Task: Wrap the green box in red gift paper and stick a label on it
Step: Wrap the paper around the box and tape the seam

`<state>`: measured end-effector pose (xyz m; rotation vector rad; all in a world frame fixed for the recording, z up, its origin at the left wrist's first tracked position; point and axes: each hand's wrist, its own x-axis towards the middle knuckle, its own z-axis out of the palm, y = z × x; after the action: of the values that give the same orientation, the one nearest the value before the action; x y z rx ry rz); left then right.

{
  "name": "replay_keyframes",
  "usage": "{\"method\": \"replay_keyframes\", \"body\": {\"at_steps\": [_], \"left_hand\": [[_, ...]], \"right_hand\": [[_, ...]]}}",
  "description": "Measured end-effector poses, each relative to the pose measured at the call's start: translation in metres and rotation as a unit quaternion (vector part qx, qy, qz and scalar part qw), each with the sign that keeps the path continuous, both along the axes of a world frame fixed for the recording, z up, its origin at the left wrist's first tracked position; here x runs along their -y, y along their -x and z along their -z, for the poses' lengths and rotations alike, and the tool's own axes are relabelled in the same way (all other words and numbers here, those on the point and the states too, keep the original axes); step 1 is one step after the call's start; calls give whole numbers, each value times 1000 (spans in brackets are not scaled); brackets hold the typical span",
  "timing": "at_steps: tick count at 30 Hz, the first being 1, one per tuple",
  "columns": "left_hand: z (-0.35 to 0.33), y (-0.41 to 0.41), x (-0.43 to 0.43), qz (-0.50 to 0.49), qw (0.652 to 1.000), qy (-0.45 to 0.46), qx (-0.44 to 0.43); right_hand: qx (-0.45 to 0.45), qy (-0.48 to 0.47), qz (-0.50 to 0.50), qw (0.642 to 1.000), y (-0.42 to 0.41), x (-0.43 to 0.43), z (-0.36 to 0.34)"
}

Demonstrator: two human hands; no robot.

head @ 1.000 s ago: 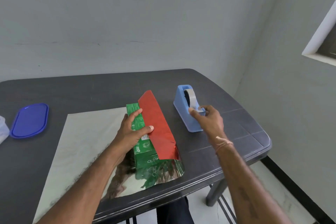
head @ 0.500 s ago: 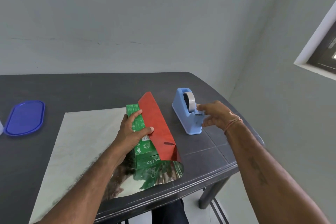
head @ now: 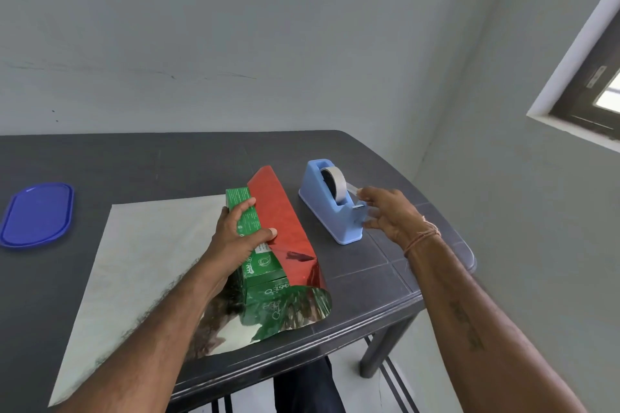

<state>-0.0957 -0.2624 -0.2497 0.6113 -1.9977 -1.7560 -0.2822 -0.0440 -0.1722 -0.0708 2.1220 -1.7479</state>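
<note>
Left hand (head: 235, 235): grips green cardboard box (head: 261, 263), thumb pinning shiny red gift paper (head: 281, 221).
Right hand (head: 389, 214): pinches clear tape strip (head: 350, 188) from blue plastic dispenser (head: 335, 225) on dark table (head: 167, 164).

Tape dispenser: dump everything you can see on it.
The tape dispenser is light blue and plastic-looking, with a wedge-shaped base. It stands upright on the dark table near the right edge, right of the green box and the raised red paper flap, touching neither. A roll of pale tape sits on edge in its top slot. A strip runs from the roll toward the cutter end, where the right hand pinches its free end.
</note>
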Motion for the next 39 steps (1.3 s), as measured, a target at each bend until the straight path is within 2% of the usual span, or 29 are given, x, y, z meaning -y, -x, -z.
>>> {"method": "replay_keyframes", "body": {"at_steps": [5,9,14,20,31,39], "left_hand": [[2,0,1,2,1000,-8,6],[2,0,1,3,1000,-7,6],[2,0,2,3,1000,-6,10],[2,1,2,3,1000,-16,10],[0,-1,0,4,1000,-14,19],[0,-1,1,5,1000,-10,20]], "right_hand": [[-8,-9,16,1000,-6,-2,8],[-3,-38,-23,999,-3,-6,4],[62,65,-67,994,6,-10,1],[110,102,-67,986,11,-15,1],[97,180,-30,978,-13,-8,26],[98,167,-24,981,-23,-7,30]]}}
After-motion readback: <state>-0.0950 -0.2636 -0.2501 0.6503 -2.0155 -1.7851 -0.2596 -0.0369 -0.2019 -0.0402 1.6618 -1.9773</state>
